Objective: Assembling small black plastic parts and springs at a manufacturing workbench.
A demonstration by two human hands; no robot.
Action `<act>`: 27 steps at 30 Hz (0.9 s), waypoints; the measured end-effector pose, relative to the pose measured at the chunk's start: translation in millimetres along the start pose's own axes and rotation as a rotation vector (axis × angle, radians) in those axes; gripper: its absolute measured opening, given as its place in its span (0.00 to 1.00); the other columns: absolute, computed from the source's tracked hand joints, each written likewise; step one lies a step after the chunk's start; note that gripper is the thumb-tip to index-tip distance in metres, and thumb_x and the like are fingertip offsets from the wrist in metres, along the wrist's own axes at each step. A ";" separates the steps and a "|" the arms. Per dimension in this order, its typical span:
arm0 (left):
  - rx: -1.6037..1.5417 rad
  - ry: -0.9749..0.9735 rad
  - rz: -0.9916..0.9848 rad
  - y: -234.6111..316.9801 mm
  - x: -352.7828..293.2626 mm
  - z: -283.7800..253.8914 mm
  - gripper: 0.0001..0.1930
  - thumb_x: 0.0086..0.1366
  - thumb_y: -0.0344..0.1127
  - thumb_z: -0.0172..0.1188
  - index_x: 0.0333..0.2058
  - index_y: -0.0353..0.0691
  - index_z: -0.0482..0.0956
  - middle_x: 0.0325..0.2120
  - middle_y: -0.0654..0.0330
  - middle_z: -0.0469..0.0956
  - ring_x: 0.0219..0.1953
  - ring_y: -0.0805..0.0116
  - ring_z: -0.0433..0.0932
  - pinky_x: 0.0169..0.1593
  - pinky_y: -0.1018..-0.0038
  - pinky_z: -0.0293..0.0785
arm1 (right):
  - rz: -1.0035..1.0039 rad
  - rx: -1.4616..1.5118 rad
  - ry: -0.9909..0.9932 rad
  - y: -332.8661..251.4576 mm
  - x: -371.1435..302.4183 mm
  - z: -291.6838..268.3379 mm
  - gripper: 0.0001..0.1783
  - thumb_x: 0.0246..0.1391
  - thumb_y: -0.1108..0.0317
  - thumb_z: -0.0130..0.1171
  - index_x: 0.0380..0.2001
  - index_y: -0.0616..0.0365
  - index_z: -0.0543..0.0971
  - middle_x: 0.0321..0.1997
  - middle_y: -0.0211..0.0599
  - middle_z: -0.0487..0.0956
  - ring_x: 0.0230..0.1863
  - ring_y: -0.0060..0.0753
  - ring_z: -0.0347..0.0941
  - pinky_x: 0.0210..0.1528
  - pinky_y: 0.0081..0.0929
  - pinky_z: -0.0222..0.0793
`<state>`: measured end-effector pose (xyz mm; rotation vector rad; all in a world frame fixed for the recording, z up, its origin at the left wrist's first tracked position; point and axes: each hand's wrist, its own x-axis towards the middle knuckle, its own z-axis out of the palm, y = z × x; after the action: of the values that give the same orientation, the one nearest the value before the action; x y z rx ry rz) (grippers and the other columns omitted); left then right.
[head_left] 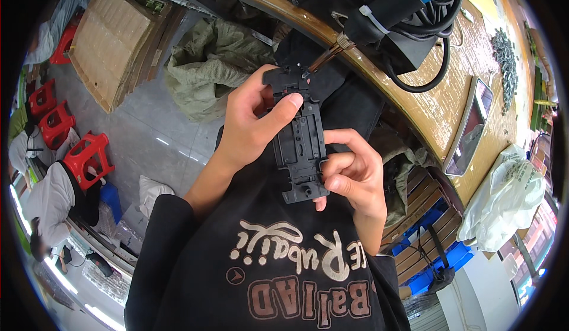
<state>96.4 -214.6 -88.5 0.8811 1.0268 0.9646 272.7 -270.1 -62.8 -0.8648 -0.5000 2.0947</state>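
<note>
A black plastic chassis-like part (301, 138), long with molded ribs and holes, is held in front of my chest. My left hand (261, 117) grips its far end, the thumb pressed on the top face and the fingers curled round the side. At the near right end, my right hand (358, 174) pinches the edge, with one fingertip showing beneath. The metal tip of a powered screwdriver (341, 45), black-bodied with a blue sleeve, points down at the far end of the part. It seems to meet a small screw there; actual contact is hard to make out.
A wooden workbench (438, 132) runs along the right, bearing coiled black cable (441, 26), a phone (468, 129) and a pile of small screws (505, 64). A white plastic bag (504, 194) hangs by its edge. Left are a sack (204, 64), cardboard (109, 46), red stools (89, 159) and seated people.
</note>
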 end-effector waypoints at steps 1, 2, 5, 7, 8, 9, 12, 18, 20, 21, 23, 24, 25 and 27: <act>0.000 -0.001 0.000 -0.6 -0.1 -0.8 0.09 0.54 0.29 0.55 0.34 0.35 0.69 0.25 0.67 0.70 0.26 0.85 0.67 0.29 0.87 0.64 | -0.004 -0.010 0.004 0.8 -0.6 0.1 0.25 0.45 0.82 0.54 0.47 0.70 0.59 0.21 0.42 0.73 0.20 0.30 0.72 0.23 0.22 0.70; 0.018 -0.012 0.002 -1.4 0.1 -2.1 0.08 0.54 0.29 0.55 0.34 0.35 0.69 0.24 0.68 0.70 0.26 0.85 0.67 0.28 0.87 0.63 | -0.005 -0.010 0.004 1.2 -0.6 0.3 0.25 0.45 0.82 0.54 0.47 0.70 0.59 0.21 0.42 0.73 0.20 0.30 0.72 0.23 0.22 0.70; 0.047 -0.015 0.009 -0.8 -0.9 -2.5 0.08 0.54 0.29 0.55 0.33 0.36 0.69 0.24 0.68 0.69 0.25 0.85 0.67 0.28 0.87 0.63 | -0.002 -0.015 0.004 1.5 -0.5 1.0 0.24 0.45 0.82 0.54 0.47 0.71 0.60 0.21 0.42 0.73 0.20 0.30 0.72 0.23 0.22 0.70; 0.053 -0.014 0.017 -0.9 0.1 -0.9 0.08 0.54 0.29 0.55 0.33 0.36 0.69 0.24 0.68 0.69 0.25 0.85 0.66 0.28 0.87 0.63 | -0.017 -0.047 0.004 1.6 -0.4 -0.7 0.25 0.45 0.82 0.55 0.47 0.70 0.61 0.21 0.41 0.73 0.21 0.29 0.72 0.23 0.21 0.69; 0.061 -0.014 0.032 -1.1 1.5 0.3 0.08 0.55 0.29 0.55 0.33 0.36 0.69 0.23 0.68 0.69 0.25 0.85 0.66 0.28 0.87 0.63 | -0.022 -0.049 0.004 1.3 -0.5 -1.4 0.25 0.45 0.82 0.55 0.47 0.70 0.61 0.21 0.41 0.73 0.21 0.29 0.72 0.23 0.21 0.69; 0.073 -0.009 0.046 -2.7 1.8 0.2 0.08 0.55 0.30 0.55 0.33 0.36 0.69 0.23 0.68 0.69 0.25 0.85 0.66 0.28 0.87 0.63 | -0.020 -0.107 0.031 3.1 -0.3 -2.2 0.24 0.45 0.81 0.55 0.47 0.69 0.61 0.20 0.39 0.73 0.21 0.27 0.71 0.23 0.20 0.68; 0.113 -0.008 0.054 -17.9 7.1 -2.3 0.09 0.55 0.31 0.55 0.33 0.36 0.69 0.22 0.69 0.70 0.24 0.84 0.67 0.28 0.86 0.64 | -0.004 -0.314 0.112 8.2 4.2 -5.8 0.23 0.46 0.79 0.55 0.47 0.66 0.62 0.20 0.35 0.73 0.20 0.23 0.70 0.23 0.18 0.67; 0.502 -0.090 -0.133 -41.9 11.7 -18.0 0.14 0.56 0.35 0.56 0.40 0.37 0.69 0.16 0.66 0.69 0.20 0.82 0.66 0.23 0.83 0.61 | 0.036 -0.690 0.349 26.4 -9.7 -44.4 0.20 0.47 0.76 0.55 0.45 0.64 0.64 0.18 0.28 0.70 0.18 0.16 0.67 0.21 0.13 0.64; 0.380 0.050 -0.099 -30.8 14.8 -27.1 0.13 0.58 0.36 0.55 0.39 0.36 0.70 0.16 0.67 0.68 0.19 0.81 0.66 0.23 0.83 0.61 | 0.015 -0.683 0.479 33.4 -33.4 -68.2 0.20 0.47 0.76 0.54 0.45 0.64 0.63 0.17 0.29 0.69 0.17 0.16 0.66 0.19 0.13 0.62; 0.344 0.164 -0.069 -22.6 16.9 -34.2 0.11 0.58 0.36 0.54 0.38 0.37 0.71 0.16 0.68 0.68 0.19 0.82 0.65 0.22 0.84 0.60 | 0.022 -0.672 0.549 33.3 -49.7 -79.0 0.20 0.47 0.76 0.54 0.45 0.64 0.63 0.15 0.28 0.69 0.15 0.17 0.65 0.18 0.13 0.62; 0.369 0.270 -0.004 11.8 21.6 -45.0 0.10 0.59 0.35 0.53 0.37 0.38 0.72 0.15 0.69 0.67 0.18 0.84 0.64 0.20 0.86 0.57 | 0.054 -0.609 0.674 40.7 -92.9 -112.3 0.20 0.46 0.76 0.54 0.44 0.63 0.63 0.15 0.28 0.68 0.14 0.16 0.64 0.16 0.13 0.60; 0.378 0.328 0.074 25.9 22.9 -51.4 0.09 0.59 0.35 0.52 0.37 0.39 0.72 0.15 0.69 0.67 0.17 0.85 0.63 0.20 0.87 0.56 | 0.089 -0.569 0.772 45.5 -114.4 -125.2 0.20 0.46 0.77 0.54 0.44 0.63 0.63 0.15 0.28 0.68 0.14 0.17 0.65 0.16 0.14 0.61; 0.380 0.381 0.151 38.5 26.3 -56.9 0.09 0.59 0.34 0.52 0.37 0.39 0.72 0.15 0.70 0.67 0.17 0.86 0.62 0.19 0.87 0.55 | 0.102 -0.538 0.806 49.9 -139.3 -140.9 0.20 0.46 0.77 0.53 0.44 0.63 0.63 0.15 0.29 0.68 0.14 0.20 0.66 0.16 0.15 0.63; 0.404 0.415 0.263 56.1 46.1 -65.8 0.08 0.59 0.34 0.52 0.37 0.40 0.72 0.14 0.70 0.66 0.17 0.86 0.62 0.19 0.87 0.55 | 0.052 -0.484 0.992 72.2 -187.9 -172.1 0.20 0.46 0.77 0.52 0.44 0.63 0.62 0.16 0.32 0.69 0.14 0.22 0.67 0.16 0.18 0.64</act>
<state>31.4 -144.2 -68.0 1.2000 1.5219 1.2159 443.4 -453.8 -148.0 -2.0299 -0.4232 1.3262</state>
